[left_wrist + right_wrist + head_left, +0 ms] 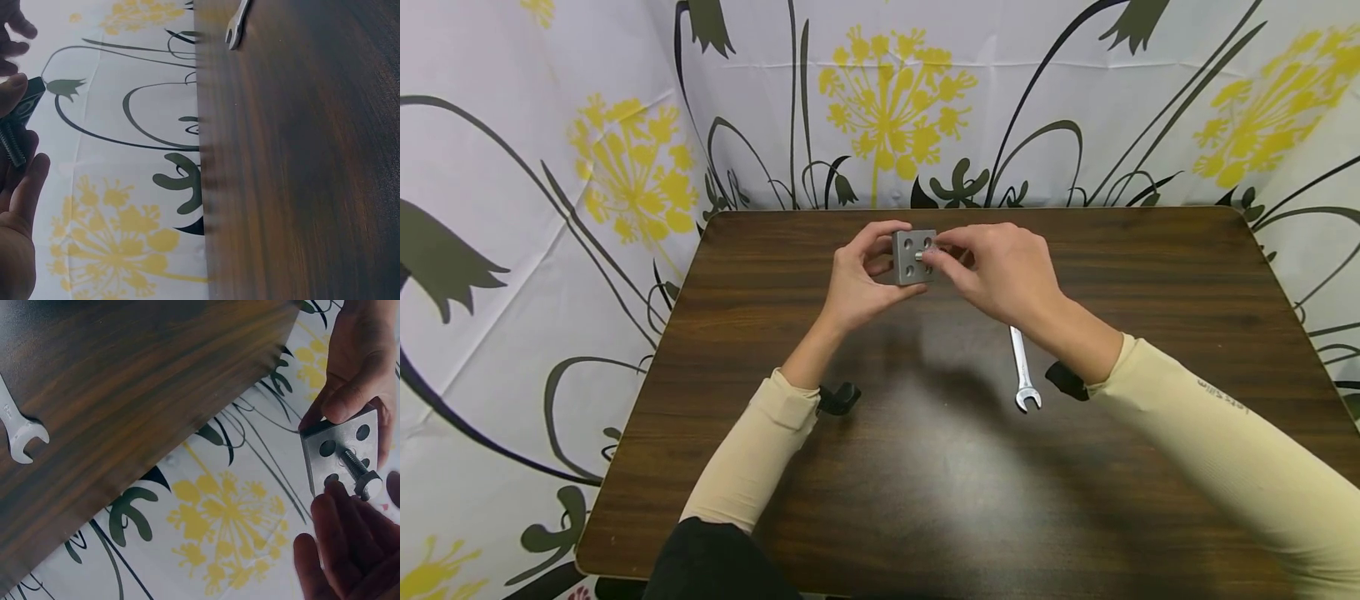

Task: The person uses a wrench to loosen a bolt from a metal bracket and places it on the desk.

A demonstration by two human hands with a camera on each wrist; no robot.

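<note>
Gripping the block [344,437] by its edges, the left hand [857,283] presumably gave the bolt [359,469] room. At three o'clock, the right hand [1003,271] was beside it, fingers parted.

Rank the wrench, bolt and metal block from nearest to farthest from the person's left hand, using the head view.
From the left hand:
1. Metal block: gripped in it.
2. Bolt: at the block's middle, just right.
3. Wrench: on the table, lower right.

Grey block [908,257], silvery bolt [357,465] and wrench [1021,367], brown wood-grained table [925,492], cream sleeves [1195,442], yellow-flowered white cloth [752,108]
</note>
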